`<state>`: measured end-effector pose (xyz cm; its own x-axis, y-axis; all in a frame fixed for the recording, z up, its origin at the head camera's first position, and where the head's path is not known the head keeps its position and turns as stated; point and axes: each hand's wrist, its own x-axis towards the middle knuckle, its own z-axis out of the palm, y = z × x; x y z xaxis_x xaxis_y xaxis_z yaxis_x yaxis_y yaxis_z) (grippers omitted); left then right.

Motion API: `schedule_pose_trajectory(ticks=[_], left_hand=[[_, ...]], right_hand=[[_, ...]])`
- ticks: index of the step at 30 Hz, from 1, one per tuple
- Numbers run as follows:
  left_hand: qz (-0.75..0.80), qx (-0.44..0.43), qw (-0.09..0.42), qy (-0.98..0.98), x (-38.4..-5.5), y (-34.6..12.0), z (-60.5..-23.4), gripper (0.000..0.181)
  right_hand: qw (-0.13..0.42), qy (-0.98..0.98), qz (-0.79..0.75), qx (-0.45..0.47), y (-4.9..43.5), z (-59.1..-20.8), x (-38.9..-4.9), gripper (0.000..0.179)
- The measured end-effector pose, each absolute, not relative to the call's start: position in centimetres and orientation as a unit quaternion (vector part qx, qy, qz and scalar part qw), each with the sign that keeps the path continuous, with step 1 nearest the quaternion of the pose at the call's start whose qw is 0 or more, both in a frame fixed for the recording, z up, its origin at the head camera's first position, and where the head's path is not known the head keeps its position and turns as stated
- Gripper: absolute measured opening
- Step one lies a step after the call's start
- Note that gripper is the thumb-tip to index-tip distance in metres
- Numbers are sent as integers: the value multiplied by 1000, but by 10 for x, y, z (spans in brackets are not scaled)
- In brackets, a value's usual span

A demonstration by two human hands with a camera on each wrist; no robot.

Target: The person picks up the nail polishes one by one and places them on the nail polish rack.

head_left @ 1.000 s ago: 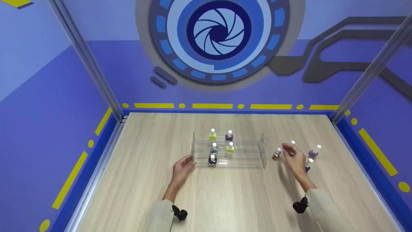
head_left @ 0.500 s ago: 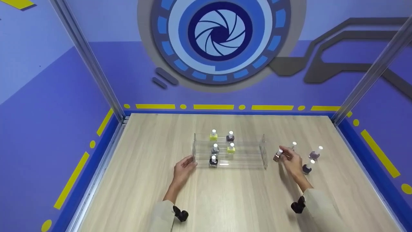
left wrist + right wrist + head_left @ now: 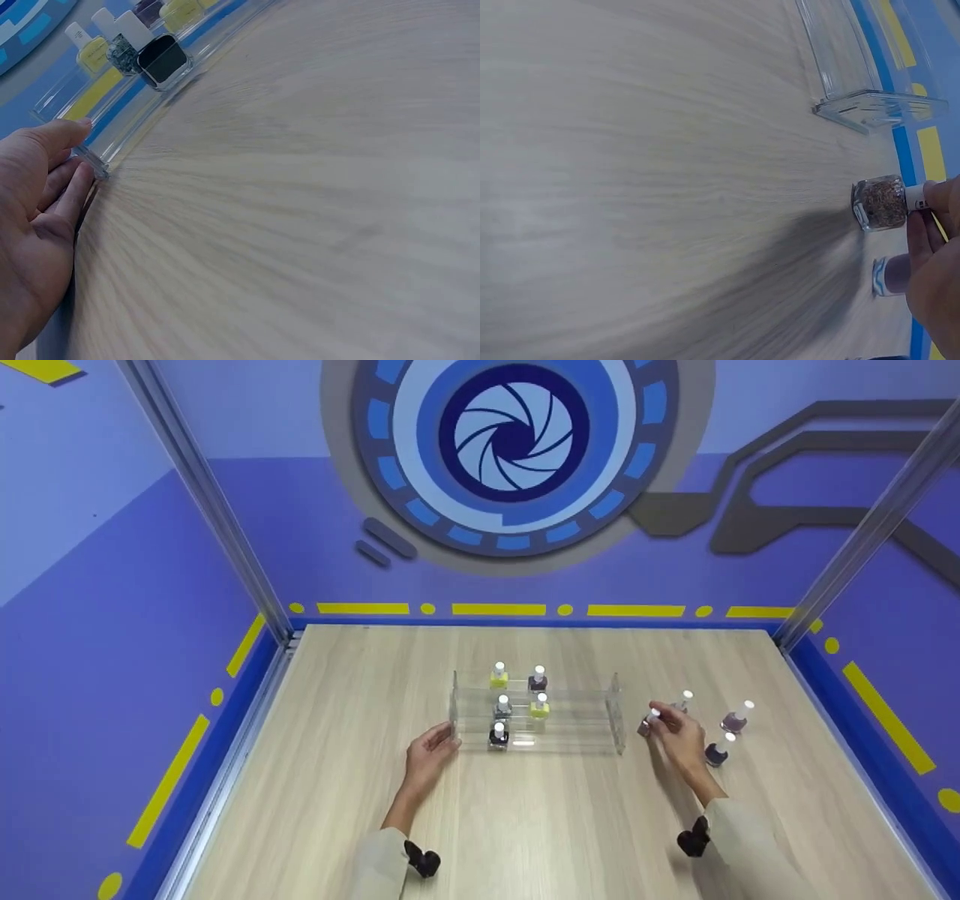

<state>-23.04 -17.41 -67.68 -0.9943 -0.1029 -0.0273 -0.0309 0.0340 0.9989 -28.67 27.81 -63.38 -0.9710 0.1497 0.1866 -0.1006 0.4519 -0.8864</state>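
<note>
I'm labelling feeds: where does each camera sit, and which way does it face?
Head: on the head, looking forward and down at table, rack, bottles; left hand, right hand, sleeves show.
Left wrist: on that wrist, facing the rack's left end; left hand shows.
Right wrist: on that wrist, facing the brown bottle and rack; part of right hand shows.
Shared: head and left wrist both show the rack's bottles.

Behind the table [image 3: 525, 825] stands a two-tone blue back wall [image 3: 262, 525], its round emblem [image 3: 514, 442] of curved blades above the table's middle and grey bands [image 3: 832, 515] above its right part. At the table's far corners rise a metal left post [image 3: 201, 487] and right post [image 3: 877, 532]. A left wall [image 3: 90, 675] and right wall [image 3: 900, 615] flank the table, yellow dashes [image 3: 499, 609] and dots [image 3: 565, 610] lining all three walls near its edges.
</note>
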Motion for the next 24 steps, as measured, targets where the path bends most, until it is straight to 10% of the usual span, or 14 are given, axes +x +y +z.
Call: schedule_pose_trajectory(ticks=[24], left_hand=[[-701,46,18,-712,-229,-175,-676,51]], right_hand=[[153,-833,531,-26,281,-637,-275,25]])
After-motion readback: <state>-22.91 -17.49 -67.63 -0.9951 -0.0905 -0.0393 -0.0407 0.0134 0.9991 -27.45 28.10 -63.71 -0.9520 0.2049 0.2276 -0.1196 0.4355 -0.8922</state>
